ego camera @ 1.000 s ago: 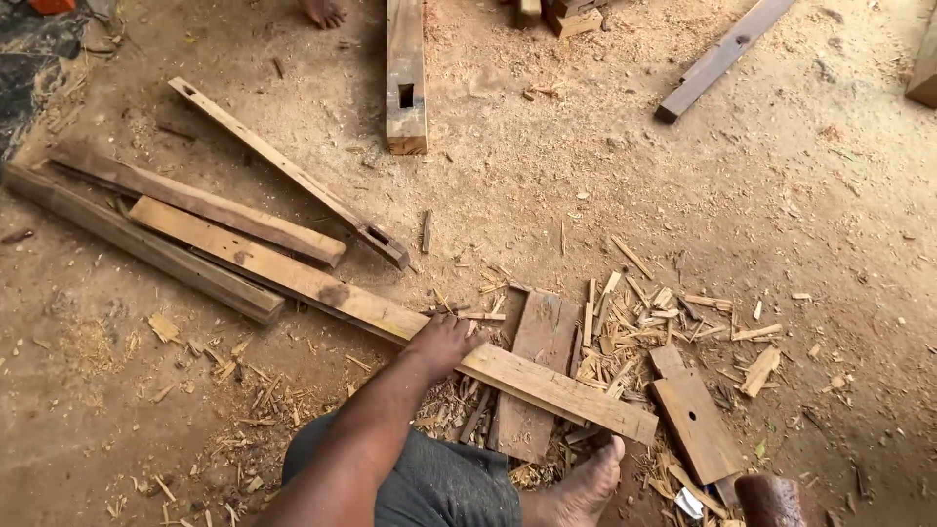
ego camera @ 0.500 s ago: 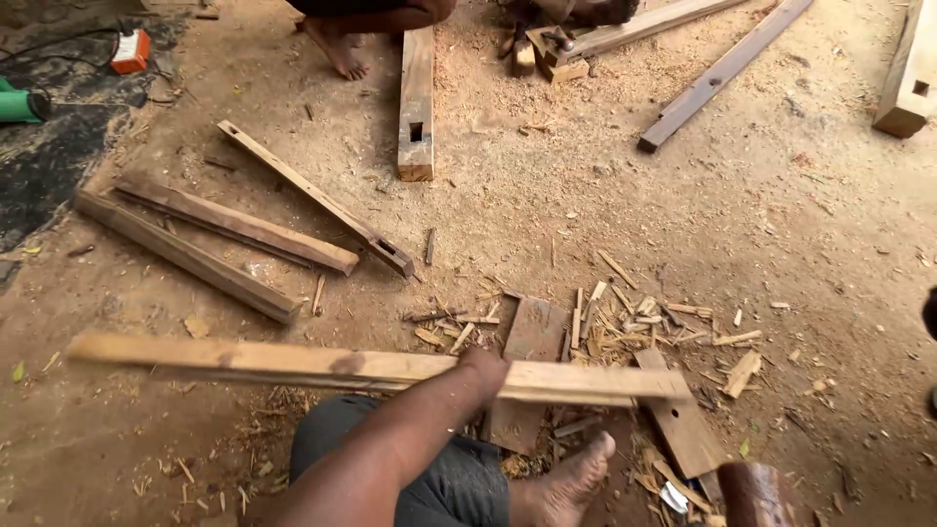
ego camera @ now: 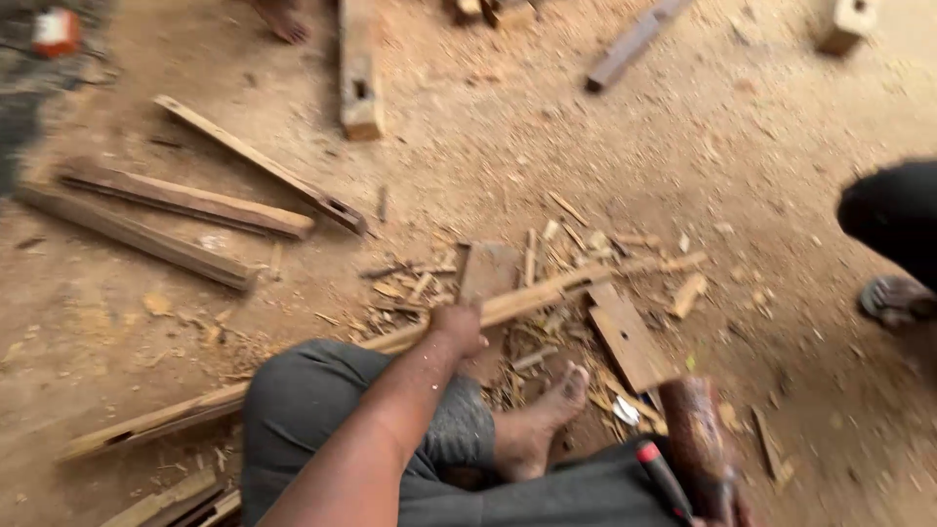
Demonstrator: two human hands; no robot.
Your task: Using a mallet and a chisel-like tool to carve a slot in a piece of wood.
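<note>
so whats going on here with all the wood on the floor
A person sits on a sawdust-covered dirt floor and grips a long wooden batten with the left hand, holding it slanted across the lap above a bare foot. A dark mallet and a red-handled tool show at the lower right; the right hand is out of sight. Other battens, a short board and wood chips lie around. Another person's foot is at the right edge.

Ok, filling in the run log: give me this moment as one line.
left hand: grips long wooden strip | strip: tilted across lap | right hand: not visible | bare foot: among wood chips
</note>
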